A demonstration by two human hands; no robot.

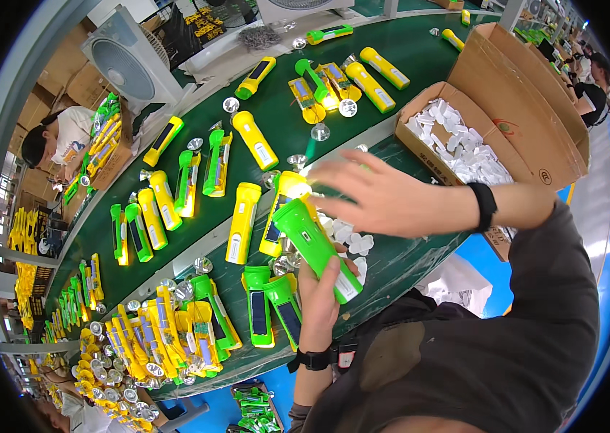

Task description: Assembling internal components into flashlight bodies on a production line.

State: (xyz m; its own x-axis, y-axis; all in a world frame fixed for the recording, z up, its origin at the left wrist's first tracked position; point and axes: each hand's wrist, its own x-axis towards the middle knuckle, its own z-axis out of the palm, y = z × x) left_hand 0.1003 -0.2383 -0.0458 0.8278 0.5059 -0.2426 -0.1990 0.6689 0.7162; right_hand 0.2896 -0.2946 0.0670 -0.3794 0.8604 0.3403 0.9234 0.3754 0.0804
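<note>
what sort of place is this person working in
Probably a factory assembly line: yellow and green flashlights, some opened up, lie along a long green worktop, a cardboard box holds loose white pieces, and another person sits across from it.

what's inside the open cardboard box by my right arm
Many small white pieces lie heaped in the cardboard box. Whatever is beneath the heap is covered, and your right forearm crosses in front, hiding part of the near end.
</note>
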